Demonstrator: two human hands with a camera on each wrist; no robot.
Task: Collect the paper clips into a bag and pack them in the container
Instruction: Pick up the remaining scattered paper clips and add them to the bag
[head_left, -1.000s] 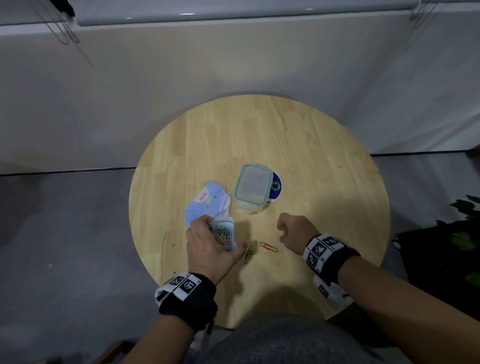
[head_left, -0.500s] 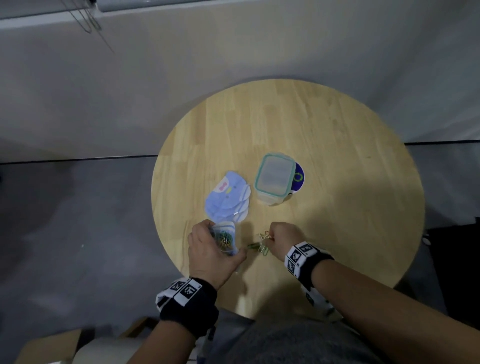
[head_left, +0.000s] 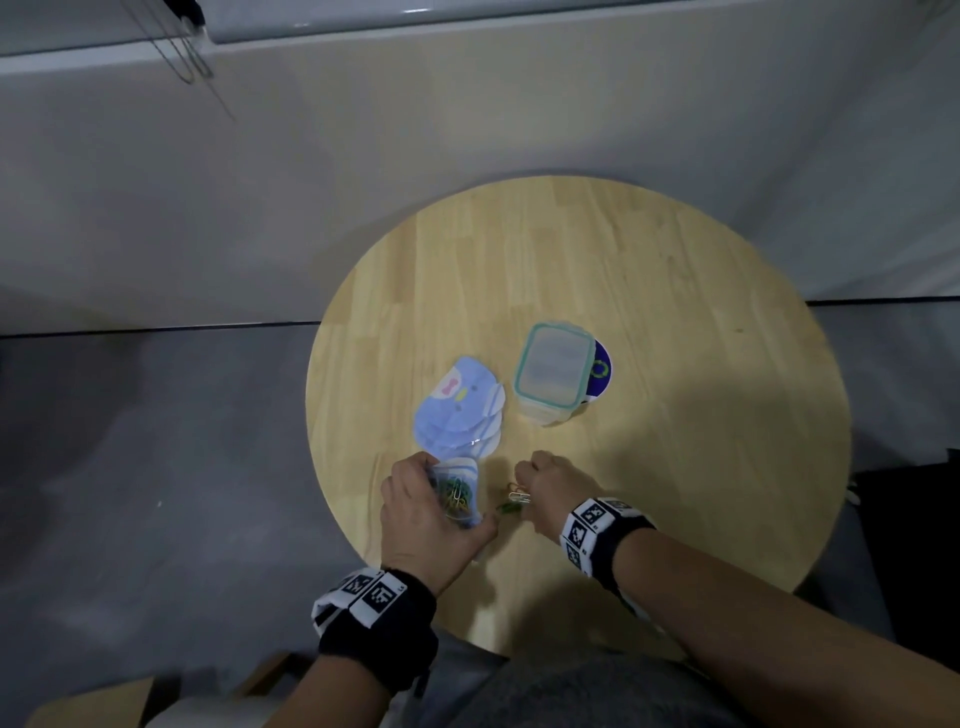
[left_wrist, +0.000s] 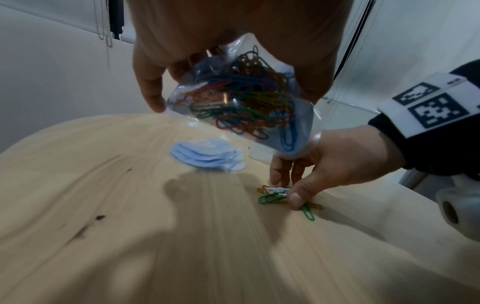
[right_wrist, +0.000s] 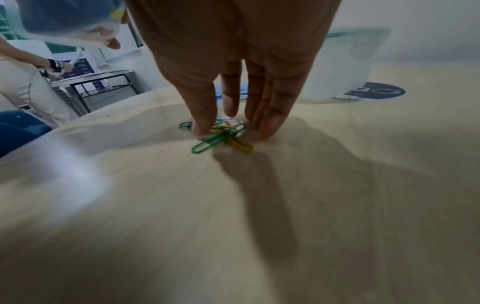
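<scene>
My left hand (head_left: 431, 514) grips a small clear bag (head_left: 457, 496) stuffed with coloured paper clips, held tilted just above the table's near edge; the left wrist view shows the bag (left_wrist: 241, 107) between thumb and fingers. Just right of it, my right hand (head_left: 540, 483) is down on the round wooden table (head_left: 675, 312). Its thumb and fingers pinch a small heap of loose paper clips (right_wrist: 221, 137), green, yellow and white, still lying on the wood (left_wrist: 275, 196). The lidded clear container (head_left: 553, 371) with a teal rim stands farther back, shut.
A fanned stack of light-blue printed bags (head_left: 460, 410) lies left of the container. A purple round sticker (head_left: 601, 371) shows beneath the container's right side. A cardboard box (head_left: 88, 701) sits on the floor near left. Another person (right_wrist: 18, 78) stands at a metal table beyond.
My right hand has moved left from beside a lone red clip to the clips next to the bag and closed its fingertips on them. The left hand kept holding the bag.
</scene>
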